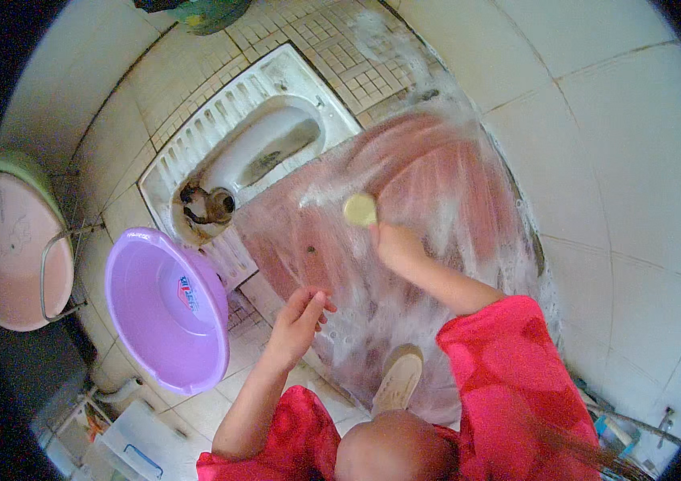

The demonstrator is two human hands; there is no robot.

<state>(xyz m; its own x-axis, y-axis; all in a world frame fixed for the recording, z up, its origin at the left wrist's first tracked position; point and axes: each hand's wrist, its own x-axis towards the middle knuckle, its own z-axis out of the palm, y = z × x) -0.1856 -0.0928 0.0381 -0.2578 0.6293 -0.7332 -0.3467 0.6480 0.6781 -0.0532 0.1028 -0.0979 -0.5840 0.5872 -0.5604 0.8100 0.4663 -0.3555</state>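
A reddish mat (429,168), streaked with white suds, lies spread over the tiled floor before me. My right hand (401,247) is closed around a pale yellow-green, rounded brush-like tool (360,210), held over the middle of the mat. The underside of that tool is hidden, so I cannot make out any bristles. My left hand (300,319) hovers above the mat's near left edge, loosely curled with the thumb apart, and nothing shows in it. A beige slipper (399,378) on my foot rests at the mat's near part.
A white squat toilet (256,136) is set in the floor beyond the mat's left side. A purple basin (136,321) stands tilted beside it. Pink basin (24,248) sits in a metal rack at far left. A tiled wall (597,176) runs along the right.
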